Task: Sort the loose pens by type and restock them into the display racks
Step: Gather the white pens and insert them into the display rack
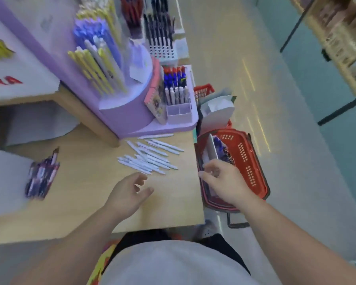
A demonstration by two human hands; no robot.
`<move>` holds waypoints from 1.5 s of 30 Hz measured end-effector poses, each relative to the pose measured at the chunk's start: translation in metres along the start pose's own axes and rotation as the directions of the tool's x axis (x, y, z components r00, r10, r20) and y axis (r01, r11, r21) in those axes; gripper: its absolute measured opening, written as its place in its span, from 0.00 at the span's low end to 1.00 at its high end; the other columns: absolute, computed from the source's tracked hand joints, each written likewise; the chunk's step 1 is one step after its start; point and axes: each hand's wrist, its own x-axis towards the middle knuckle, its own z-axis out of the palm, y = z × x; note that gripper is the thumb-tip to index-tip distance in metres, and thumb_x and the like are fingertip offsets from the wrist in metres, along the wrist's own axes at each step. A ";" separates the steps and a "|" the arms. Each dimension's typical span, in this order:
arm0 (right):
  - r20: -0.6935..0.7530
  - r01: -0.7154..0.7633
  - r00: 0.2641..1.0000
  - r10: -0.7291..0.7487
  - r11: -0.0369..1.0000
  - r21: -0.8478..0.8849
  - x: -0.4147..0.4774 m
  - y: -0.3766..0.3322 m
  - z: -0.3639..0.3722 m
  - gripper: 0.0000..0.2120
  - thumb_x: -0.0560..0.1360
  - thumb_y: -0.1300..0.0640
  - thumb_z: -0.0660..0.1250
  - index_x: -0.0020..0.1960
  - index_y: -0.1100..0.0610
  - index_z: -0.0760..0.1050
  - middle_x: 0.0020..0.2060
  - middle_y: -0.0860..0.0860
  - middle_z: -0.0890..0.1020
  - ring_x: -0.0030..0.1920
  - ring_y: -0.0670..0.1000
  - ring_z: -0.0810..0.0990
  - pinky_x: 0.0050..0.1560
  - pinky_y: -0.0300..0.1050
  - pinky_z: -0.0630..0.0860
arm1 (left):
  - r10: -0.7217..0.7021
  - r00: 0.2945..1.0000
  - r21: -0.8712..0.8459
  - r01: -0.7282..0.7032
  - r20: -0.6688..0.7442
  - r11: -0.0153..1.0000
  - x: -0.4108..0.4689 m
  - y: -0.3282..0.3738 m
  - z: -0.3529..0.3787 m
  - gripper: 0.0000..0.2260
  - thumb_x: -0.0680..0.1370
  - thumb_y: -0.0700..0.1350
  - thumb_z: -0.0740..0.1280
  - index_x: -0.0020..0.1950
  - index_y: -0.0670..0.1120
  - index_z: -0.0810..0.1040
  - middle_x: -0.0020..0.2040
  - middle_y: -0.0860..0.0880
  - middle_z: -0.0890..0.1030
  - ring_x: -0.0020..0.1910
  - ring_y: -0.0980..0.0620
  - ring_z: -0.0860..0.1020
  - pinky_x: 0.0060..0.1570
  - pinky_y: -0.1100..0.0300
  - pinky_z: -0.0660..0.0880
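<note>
Reference point: the loose white pens [150, 157], lying in a scattered pile on the wooden counter [86, 206], just in front of the purple display rack [127, 114]. Well to the left of the pile, a flat packet of dark pens [42, 177] lies on the counter beside a white surface. Behind and left of the pile, the rack's upper tiers hold upright yellow and white pens [97, 73]. Directly behind the pile, at the rack's front right corner, a clear compartment holder [176, 93] carries red, blue and white pens standing upright. The left hand [130, 194] hovers over the counter on the near side of the pile, close to the nearest pens but not touching them; its fingers are relaxed and slightly spread, and it holds nothing. To the right of the pile, past the counter edge, the right hand [222, 179] is over the near left rim of a red basket [247, 163] standing on the floor. Its fingers are curled; motion blur prevents confirming whether it grips anything. The basket contains a white box [213, 149] and dark-coloured items.
</note>
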 end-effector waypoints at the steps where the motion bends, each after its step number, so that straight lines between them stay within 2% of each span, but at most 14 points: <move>1: 0.035 0.032 0.999 -0.030 0.999 -0.032 0.019 -0.007 0.002 0.11 0.75 0.49 0.73 0.54 0.52 0.81 0.46 0.45 0.82 0.47 0.45 0.79 0.45 0.34 0.69 | -0.040 0.999 -0.024 0.039 -0.033 0.999 0.000 -0.003 0.000 0.13 0.74 0.53 0.74 0.56 0.56 0.77 0.52 0.55 0.80 0.46 0.56 0.78 0.49 0.57 0.75; 5: 0.162 0.139 0.980 -0.118 0.982 -0.128 0.080 -0.029 0.027 0.15 0.74 0.45 0.72 0.56 0.51 0.80 0.50 0.46 0.81 0.47 0.47 0.79 0.52 0.42 0.74 | -0.178 0.976 -0.104 0.165 -0.127 0.981 0.006 -0.013 0.000 0.15 0.74 0.53 0.73 0.59 0.54 0.77 0.55 0.53 0.79 0.48 0.54 0.77 0.49 0.57 0.74; 8: 0.243 0.233 0.953 -0.180 0.949 -0.211 0.116 -0.044 0.054 0.17 0.74 0.46 0.72 0.59 0.52 0.79 0.57 0.49 0.78 0.56 0.50 0.77 0.58 0.44 0.72 | -0.271 0.946 -0.148 0.246 -0.180 0.958 0.022 -0.020 0.000 0.21 0.75 0.54 0.72 0.66 0.52 0.74 0.61 0.51 0.76 0.54 0.50 0.77 0.52 0.57 0.72; 13: 0.264 0.315 0.935 -0.238 0.900 -0.301 0.160 -0.056 0.096 0.22 0.74 0.44 0.71 0.64 0.52 0.76 0.62 0.50 0.76 0.64 0.55 0.72 0.65 0.50 0.70 | -0.421 0.895 -0.124 0.406 -0.149 0.906 0.056 -0.036 0.004 0.29 0.74 0.57 0.71 0.72 0.49 0.68 0.68 0.48 0.70 0.64 0.48 0.74 0.59 0.57 0.70; 17: 0.286 0.379 0.917 -0.279 0.832 -0.405 0.176 -0.055 0.113 0.24 0.75 0.43 0.68 0.69 0.51 0.73 0.67 0.48 0.74 0.65 0.55 0.69 0.66 0.50 0.67 | -0.452 0.879 -0.105 0.441 -0.150 0.892 0.084 -0.043 0.001 0.27 0.73 0.59 0.71 0.66 0.48 0.72 0.61 0.48 0.71 0.60 0.46 0.76 0.55 0.56 0.73; 21: 0.245 0.377 0.925 -0.290 0.773 -0.509 0.180 -0.056 0.120 0.27 0.74 0.41 0.67 0.71 0.49 0.70 0.68 0.47 0.72 0.67 0.55 0.67 0.66 0.53 0.64 | -0.456 0.874 -0.139 0.437 -0.168 0.888 0.104 -0.038 0.003 0.23 0.74 0.62 0.69 0.60 0.48 0.75 0.55 0.50 0.72 0.52 0.48 0.76 0.46 0.58 0.70; 23: 0.236 0.361 0.932 -0.274 0.755 -0.548 0.179 -0.057 0.125 0.29 0.74 0.40 0.67 0.72 0.49 0.68 0.68 0.48 0.70 0.68 0.55 0.65 0.66 0.53 0.62 | -0.452 0.873 -0.155 0.428 -0.183 0.890 0.112 -0.035 0.008 0.26 0.71 0.67 0.66 0.58 0.48 0.75 0.53 0.49 0.74 0.51 0.49 0.76 0.43 0.57 0.71; 25: 0.235 0.349 0.937 -0.258 0.733 -0.584 0.179 -0.056 0.128 0.31 0.74 0.39 0.66 0.73 0.50 0.66 0.67 0.49 0.68 0.67 0.55 0.64 0.66 0.53 0.62 | -0.459 0.866 -0.185 0.427 -0.198 0.885 0.118 -0.029 0.012 0.32 0.67 0.70 0.66 0.60 0.48 0.74 0.55 0.49 0.73 0.52 0.49 0.77 0.43 0.56 0.74; 28: 0.235 0.341 0.940 -0.248 0.715 -0.611 0.180 -0.053 0.129 0.32 0.73 0.40 0.68 0.73 0.51 0.67 0.65 0.50 0.68 0.66 0.56 0.65 0.65 0.53 0.66 | -0.478 0.851 -0.216 0.436 -0.217 0.874 0.124 -0.015 0.017 0.35 0.66 0.64 0.74 0.65 0.47 0.70 0.58 0.49 0.69 0.49 0.48 0.79 0.45 0.55 0.76; 32: 0.236 0.340 0.940 -0.245 0.693 -0.636 0.180 -0.054 0.129 0.30 0.72 0.40 0.69 0.70 0.50 0.68 0.64 0.49 0.69 0.65 0.54 0.65 0.63 0.51 0.65 | -0.483 0.840 -0.197 0.445 -0.247 0.874 0.128 -0.006 0.025 0.41 0.65 0.60 0.78 0.70 0.46 0.65 0.60 0.48 0.68 0.51 0.46 0.79 0.45 0.55 0.75; 35: 0.265 0.317 0.945 -0.189 0.720 -0.618 0.179 -0.055 0.129 0.30 0.73 0.41 0.69 0.71 0.51 0.67 0.63 0.50 0.69 0.63 0.55 0.66 0.63 0.51 0.67 | -0.494 0.837 -0.228 0.446 -0.237 0.865 0.130 -0.003 0.027 0.37 0.65 0.56 0.79 0.68 0.46 0.66 0.59 0.47 0.70 0.50 0.47 0.78 0.43 0.58 0.72; 39: 0.329 0.324 0.931 -0.156 0.768 -0.553 0.167 -0.051 0.133 0.33 0.73 0.38 0.69 0.71 0.53 0.66 0.61 0.51 0.68 0.60 0.55 0.67 0.62 0.51 0.71 | -0.543 0.825 -0.355 0.466 -0.154 0.810 0.137 -0.003 0.018 0.28 0.64 0.50 0.79 0.57 0.48 0.67 0.52 0.49 0.76 0.44 0.50 0.79 0.33 0.59 0.71; 42: 0.373 0.329 0.916 -0.145 0.805 -0.494 0.160 -0.048 0.137 0.38 0.69 0.37 0.72 0.71 0.53 0.65 0.60 0.50 0.66 0.59 0.53 0.65 0.61 0.49 0.71 | -0.574 0.812 -0.450 0.476 -0.104 0.755 0.142 -0.007 0.010 0.19 0.69 0.49 0.75 0.53 0.47 0.71 0.45 0.50 0.81 0.40 0.52 0.80 0.38 0.55 0.79; 45: 0.350 0.302 0.926 -0.138 0.828 -0.473 0.154 -0.049 0.141 0.42 0.62 0.34 0.76 0.68 0.53 0.66 0.58 0.49 0.65 0.57 0.52 0.64 0.60 0.49 0.71 | -0.600 0.793 -0.503 0.476 -0.110 0.721 0.146 -0.009 0.003 0.11 0.72 0.52 0.72 0.42 0.46 0.76 0.39 0.46 0.83 0.38 0.44 0.83 0.42 0.46 0.83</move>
